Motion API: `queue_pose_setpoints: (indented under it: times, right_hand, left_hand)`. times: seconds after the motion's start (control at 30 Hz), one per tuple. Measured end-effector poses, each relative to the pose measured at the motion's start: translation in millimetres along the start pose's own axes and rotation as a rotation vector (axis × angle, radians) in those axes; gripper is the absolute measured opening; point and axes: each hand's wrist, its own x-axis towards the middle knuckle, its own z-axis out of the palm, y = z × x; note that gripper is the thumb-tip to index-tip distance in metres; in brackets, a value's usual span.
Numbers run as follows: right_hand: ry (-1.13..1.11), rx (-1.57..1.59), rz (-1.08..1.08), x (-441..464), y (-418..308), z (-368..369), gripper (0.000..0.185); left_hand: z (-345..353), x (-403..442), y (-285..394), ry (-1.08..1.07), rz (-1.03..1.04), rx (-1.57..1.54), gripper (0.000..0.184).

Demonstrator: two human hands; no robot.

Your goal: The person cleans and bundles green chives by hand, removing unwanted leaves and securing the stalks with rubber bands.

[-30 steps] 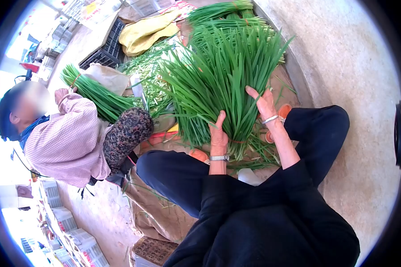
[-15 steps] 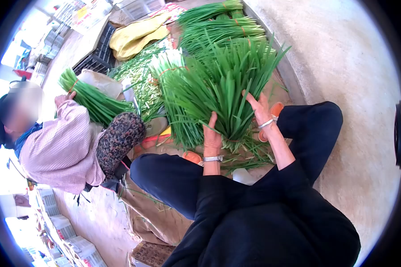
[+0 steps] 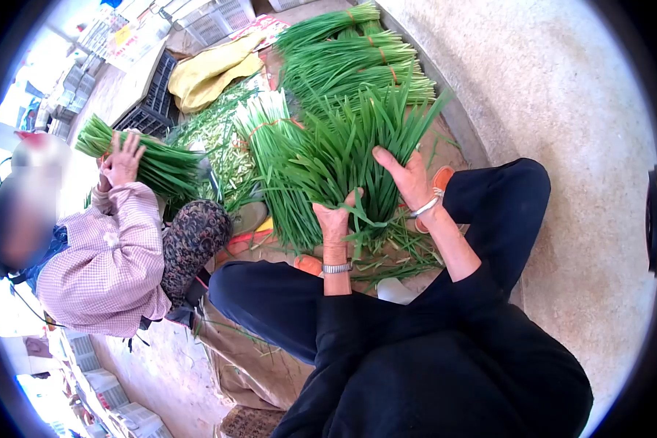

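Between my two hands stands a large loose bunch of garlic chives (image 3: 365, 157), its flat green leaves fanning upward and away from me. My left hand (image 3: 334, 219) grips the near left side low down, its fingers partly hidden among the leaves. On the right side, my right hand (image 3: 407, 179) is pressed around the bunch, thumb toward the leaves and the other fingers mostly hidden. A tied bundle of chives (image 3: 270, 128) with pale stems and an orange band leans just beyond, to the left.
Several tied chive bundles (image 3: 372, 62) lie at the back by a concrete ledge (image 3: 452, 102). At left, a seated co-worker (image 3: 102, 255) handles another bundle (image 3: 160, 164). Trimmings (image 3: 226, 142) cover the ground near a yellow sack (image 3: 215, 73) and a black crate (image 3: 150, 102).
My left hand has shifted its hold and the leaves of the bunch look lower and more bunched. The co-worker's spread hand has come up over their bundle. The view has moved slightly.
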Motion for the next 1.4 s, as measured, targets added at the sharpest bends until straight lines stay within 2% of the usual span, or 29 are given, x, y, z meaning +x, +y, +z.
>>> queue_pose_setpoints:
  times: [0.03, 0.13, 0.2, 0.23, 0.4, 0.47, 0.5, 0.53, 0.6, 0.63, 0.7, 0.87, 0.93, 1.03, 1.07, 1.13, 1.17, 1.27, 1.33, 1.4]
  right_hand:
    - [0.003, -0.046, -0.028, 3, -13, -2, 0.034]
    - [-0.014, -0.101, -0.084, 15, -43, -8, 0.038]
    - [0.038, -0.159, -0.285, 22, -55, -8, 0.045]
    - [0.001, -0.102, -0.247, 28, -55, -12, 0.053]
    - [-0.012, -0.197, -0.372, 43, -86, -22, 0.054]
    - [-0.022, -0.330, -0.509, 51, -98, -27, 0.048]
    - [-0.012, -0.433, -0.551, 51, -108, -28, 0.039]
    - [-0.011, -0.435, -0.550, 52, -116, -29, 0.039]
    - [-0.087, -0.718, -0.728, 53, -127, -29, 0.029]
    - [-0.088, -0.719, -0.726, 52, -130, -28, 0.029]
    - [-0.122, -1.018, -0.799, 52, -132, -25, 0.021]
    - [-0.222, -1.075, -0.779, 55, -119, -25, 0.015]
    - [-0.249, -1.033, -0.672, 55, -115, -24, 0.012]
    - [-0.168, -0.884, -0.729, 50, -101, -17, 0.007]
    - [-0.172, -0.882, -0.730, 49, -98, -13, 0.007]
    - [-0.037, -0.297, -0.502, 48, -97, -2, 0.004]
    - [0.036, -0.020, -0.479, 56, -102, -2, 0.005]
    - [0.063, 0.072, -0.557, 76, -133, -11, 0.006]
    - [0.050, -0.017, -0.569, 87, -143, -20, 0.012]
    - [-0.113, -0.653, -0.476, 99, -151, -25, 0.020]
  left_hand:
    - [6, -3, 6, 0.044, -0.072, -0.071, 0.046]
    - [6, -4, 3, 0.013, -0.067, -0.136, 0.048]
    - [4, -4, 0, 0.000, -0.056, -0.160, 0.048]
    - [3, -3, -1, -0.005, -0.065, -0.175, 0.049]
    - [-1, 0, -7, -0.010, -0.136, -0.154, 0.051]
    - [3, 0, -3, -0.007, -0.102, -0.134, 0.047]
    - [5, -1, 1, -0.006, -0.067, -0.113, 0.044]
    - [5, -1, -2, -0.007, -0.068, -0.114, 0.044]
    - [3, 0, -8, -0.001, -0.060, -0.173, 0.052]
    - [2, 1, -10, -0.001, -0.062, -0.173, 0.052]
    - [2, 1, -12, 0.000, -0.050, -0.131, 0.052]
    - [2, 3, -9, -0.014, -0.057, -0.118, 0.055]
    - [0, 4, -11, -0.018, -0.065, -0.100, 0.055]
    - [-1, 8, -17, -0.015, -0.051, -0.124, 0.056]
    - [-2, 9, -19, -0.022, -0.021, -0.105, 0.051]
    - [2, 8, -10, -0.028, 0.008, -0.085, 0.045]
    - [4, 6, -6, -0.034, -0.017, -0.128, 0.045]
    - [10, 5, 9, -0.044, -0.042, -0.154, 0.045]
    - [12, 5, 13, -0.028, -0.066, -0.201, 0.046]
    - [7, 8, 11, -0.043, -0.107, -0.183, 0.048]
